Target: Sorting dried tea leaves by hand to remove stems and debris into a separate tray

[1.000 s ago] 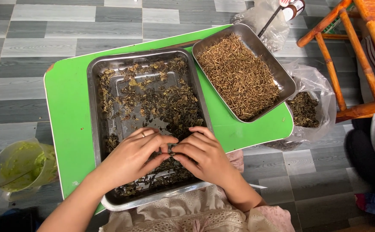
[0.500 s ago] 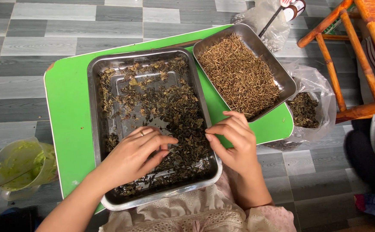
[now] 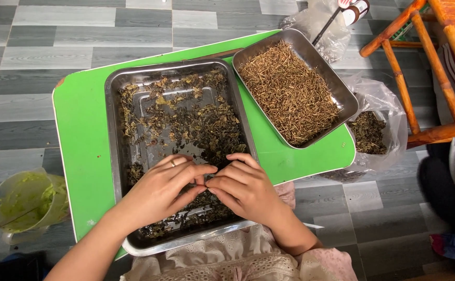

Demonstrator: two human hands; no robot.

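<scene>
Now | right hand (image 3: 245, 188) back from the far tray (image 3: 295, 88), meeting left hand (image 3: 162, 190) | fingers (image 3: 206, 181) narrow, pinching dried leaves (image 3: 196, 125) | leaves lie beneath and beyond fingers in near tray (image 3: 114, 119) on green bench (image 3: 81, 135)

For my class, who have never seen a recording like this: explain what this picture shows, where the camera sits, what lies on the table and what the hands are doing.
There is no machine here, only a person working with two bare hands. The camera is worn on the person's head and looks straight down, so the arms enter from the bottom edge. A green table stands on a grey tiled floor. On it lies a large metal tray scattered with dark dried leaves. Beside it, tilted, is a smaller tray heaped with thin brown stalks. The left hand and right hand meet fingertip to fingertip over the near end of the large tray, pinching among the leaves; what exactly they pinch is too small to tell. A clear bag of dark leaves sits right of the table.
</scene>
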